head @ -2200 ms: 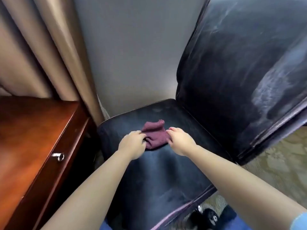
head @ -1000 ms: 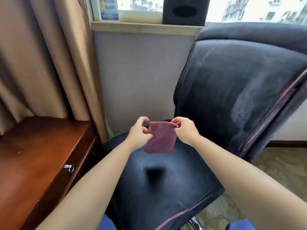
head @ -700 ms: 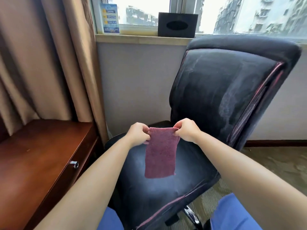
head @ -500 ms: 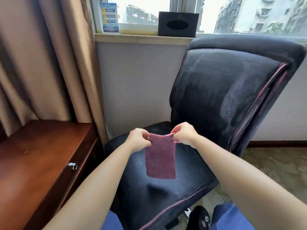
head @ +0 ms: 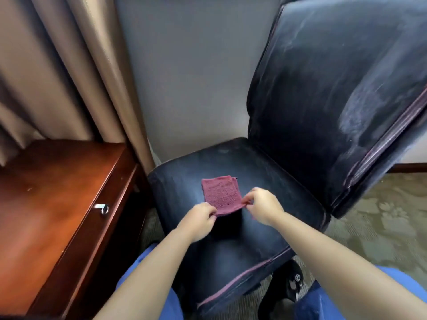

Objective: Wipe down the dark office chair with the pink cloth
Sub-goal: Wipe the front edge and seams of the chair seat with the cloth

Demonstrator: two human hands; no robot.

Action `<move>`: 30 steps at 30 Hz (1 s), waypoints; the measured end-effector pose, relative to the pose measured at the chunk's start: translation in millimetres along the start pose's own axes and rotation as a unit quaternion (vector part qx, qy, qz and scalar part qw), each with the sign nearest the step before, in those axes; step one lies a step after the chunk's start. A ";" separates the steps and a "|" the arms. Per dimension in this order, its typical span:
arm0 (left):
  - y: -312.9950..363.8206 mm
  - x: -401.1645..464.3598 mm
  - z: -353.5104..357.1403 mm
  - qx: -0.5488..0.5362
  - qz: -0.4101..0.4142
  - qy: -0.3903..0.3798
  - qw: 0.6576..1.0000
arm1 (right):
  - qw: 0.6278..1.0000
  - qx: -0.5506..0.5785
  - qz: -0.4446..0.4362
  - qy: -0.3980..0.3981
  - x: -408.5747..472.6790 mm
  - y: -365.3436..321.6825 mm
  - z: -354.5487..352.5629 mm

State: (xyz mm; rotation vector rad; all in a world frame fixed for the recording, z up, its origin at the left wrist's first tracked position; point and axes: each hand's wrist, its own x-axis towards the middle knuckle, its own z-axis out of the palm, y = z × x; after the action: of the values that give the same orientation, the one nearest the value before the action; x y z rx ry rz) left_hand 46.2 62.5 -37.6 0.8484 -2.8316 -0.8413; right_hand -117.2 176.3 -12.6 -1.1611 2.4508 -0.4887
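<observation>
The pink cloth [head: 221, 196], folded to a small rectangle, lies over the middle of the seat of the dark office chair [head: 233, 229], its long axis running from about 11 o'clock at the far edge to 5 o'clock at the near edge. We see the near edge lifted slightly off the seat while the far part appears to rest on it. From the fingers the cloth extends away toward 12 o'clock. The left hand [head: 199, 220] pinches the near-left corner between thumb and curled fingers; the right hand [head: 262, 209] pinches the near-right corner likewise. Both hands sit equally close to the cloth, at 7 and 4 o'clock of it. We judge that the cloth must be laid flat or bunched before wiping begins. The backrest [head: 335, 93] rises at 2 o'clock, streaked pale. Motion blur softens the picture; the cloth's underside and the fingertips beneath it are hidden, and the backrest top is cut off. A wooden tabletop [head: 46, 199] stands at 9 o'clock, curtains [head: 57, 65] at 11.
</observation>
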 end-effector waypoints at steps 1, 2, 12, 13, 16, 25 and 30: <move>-6.0 -4.7 11.1 0.003 -0.005 -0.022 1.000 | 0.999 -0.007 0.010 -0.041 -1.7 5.6 11.2; -10.8 -8.2 18.9 0.003 -0.011 -0.038 0.999 | 0.997 -0.009 0.019 -0.075 -2.5 9.3 19.1; -31.0 66.6 6.8 -0.058 -0.095 0.095 0.989 | 0.997 0.027 0.011 0.074 73.7 5.7 28.5; -34.6 77.6 6.8 -0.048 -0.092 0.099 0.990 | 0.996 0.018 0.003 0.083 84.1 6.3 30.1; -48.1 106.6 10.8 -0.031 -0.086 0.113 0.989 | 0.995 -0.009 -0.007 0.101 111.3 11.1 37.5; -64.2 144.8 14.6 -0.003 -0.109 0.054 0.993 | 0.995 -0.094 -0.027 0.005 146.7 19.0 45.8; -53.2 129.4 -3.4 -0.020 -0.055 0.084 0.995 | 0.986 -0.072 -0.118 0.095 124.2 13.0 32.3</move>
State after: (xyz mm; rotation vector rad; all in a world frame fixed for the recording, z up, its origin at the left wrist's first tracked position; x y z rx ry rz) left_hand -36.5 -44.4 -74.0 1.0266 -2.6355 -0.7958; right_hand -182.9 81.4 -70.2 -1.5403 2.5573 -0.5185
